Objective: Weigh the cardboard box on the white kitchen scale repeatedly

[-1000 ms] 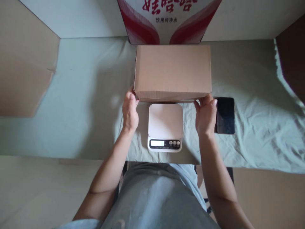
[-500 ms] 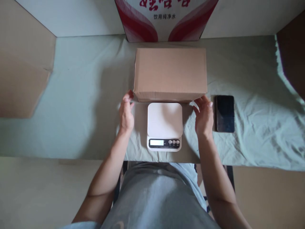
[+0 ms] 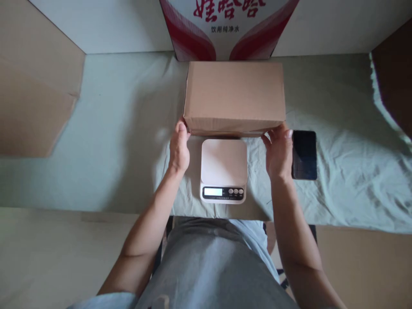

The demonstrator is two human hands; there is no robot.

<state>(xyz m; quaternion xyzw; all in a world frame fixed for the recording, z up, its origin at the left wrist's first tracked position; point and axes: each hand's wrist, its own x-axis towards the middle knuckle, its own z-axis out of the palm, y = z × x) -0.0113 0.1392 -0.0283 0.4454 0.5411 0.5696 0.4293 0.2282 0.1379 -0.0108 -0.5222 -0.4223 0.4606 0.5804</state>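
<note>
On table: pale green cloth (image 3: 106, 141) | scale (image 3: 223, 162) | phone (image 3: 304, 154) | cardboard box (image 3: 234, 94)

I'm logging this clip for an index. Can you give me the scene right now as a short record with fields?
left hand: at the near left corner of the box
right hand: at the box's near right corner
scale: in front of the box, between the hands, platform bare
phone: flat, right of the right hand
surface: green cloth

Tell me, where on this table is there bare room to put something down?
The green cloth left of the cardboard box is bare. More lies right of the phone. The middle is crowded: left hand, scale, right hand.
</note>
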